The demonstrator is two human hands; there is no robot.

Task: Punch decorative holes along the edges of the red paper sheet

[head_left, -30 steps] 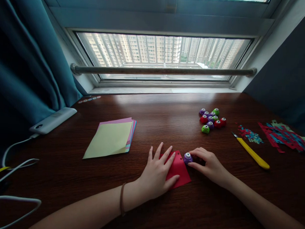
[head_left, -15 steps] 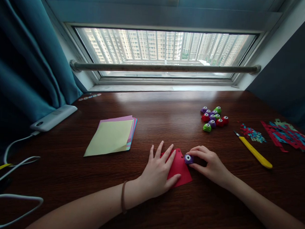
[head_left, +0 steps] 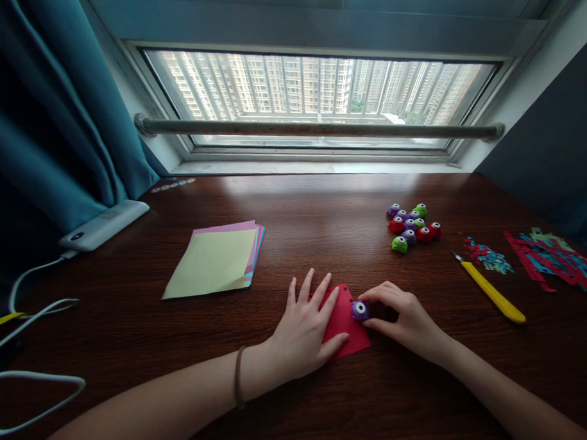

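Head: rounded purple punch, apparently plastic

A brown, wood-grained table filled the lower frame. On it lay stacked coloured paper left of centre, a red sheet below centre, purple, green and red punches right of centre and, toward the right edge, a yellow-handled knife, tiny cut-outs and paper strips. A white device sat at left.
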